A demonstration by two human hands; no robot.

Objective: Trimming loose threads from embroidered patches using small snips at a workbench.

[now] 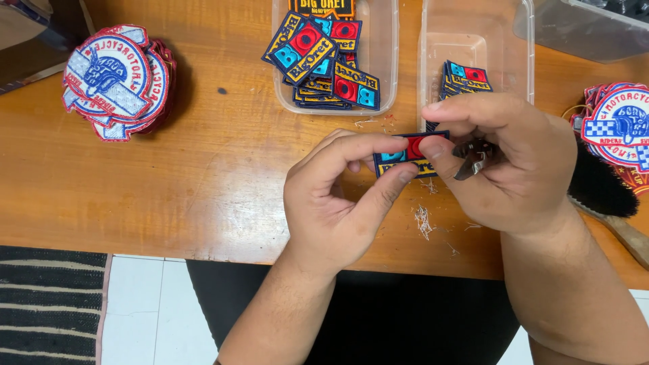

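Rectangular embroidered patch [408, 155]; flat, above table

A single head-worn camera looks steeply down from above the person's forearms, close to the wooden counter [169, 176]. Its view faces away from the body: the counter's near edge runs low across the frame, with tiled floor [145, 304] showing beneath.

Bright even light, soft shadows, sheen on the wood, sharp focus
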